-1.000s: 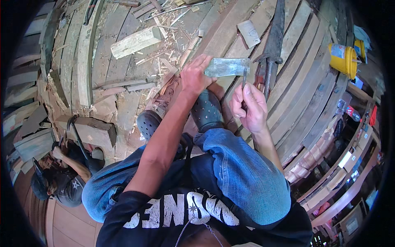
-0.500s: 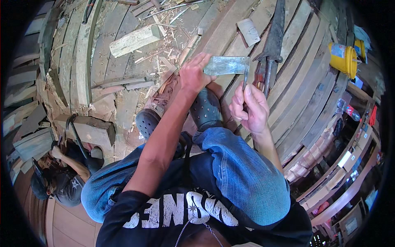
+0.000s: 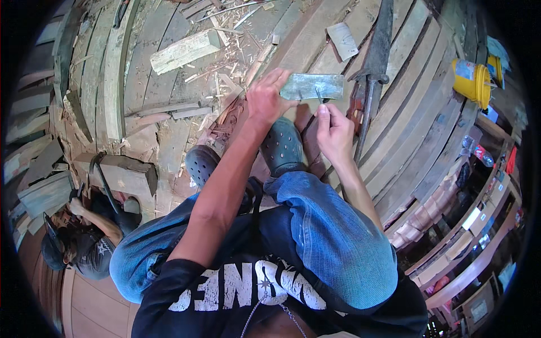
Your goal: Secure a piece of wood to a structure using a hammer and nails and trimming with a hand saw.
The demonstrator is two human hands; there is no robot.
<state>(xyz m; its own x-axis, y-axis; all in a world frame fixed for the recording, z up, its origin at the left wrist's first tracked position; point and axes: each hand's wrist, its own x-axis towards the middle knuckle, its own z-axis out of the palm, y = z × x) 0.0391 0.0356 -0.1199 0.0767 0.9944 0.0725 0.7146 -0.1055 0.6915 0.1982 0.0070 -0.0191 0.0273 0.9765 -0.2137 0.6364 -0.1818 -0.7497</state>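
Observation:
My left hand (image 3: 266, 97) grips the left end of a flat rectangular piece (image 3: 332, 83), pale grey-green with a worn surface, held out above my shoes. What it is made of I cannot tell. Between the fingers of my right hand (image 3: 336, 130) is a slim dark pointed tool (image 3: 319, 98), its tip over the face of the piece, right of its middle. Whether the tip touches the surface is unclear. My right fingers are closed around the tool's lower part, which they hide.
Shavings surround a pale wood block (image 3: 186, 53) on the plank floor. A long dark sword-shaped blade (image 3: 377, 53) lies at the right near a small flat board (image 3: 342, 41). Further right stands a yellow bucket (image 3: 472, 84). At left, another person (image 3: 90, 248) works beside a beam (image 3: 121, 176).
My right hand has moved left and slightly up. The tool's tip has gone from the right edge of the piece onto its face. My left hand keeps its hold.

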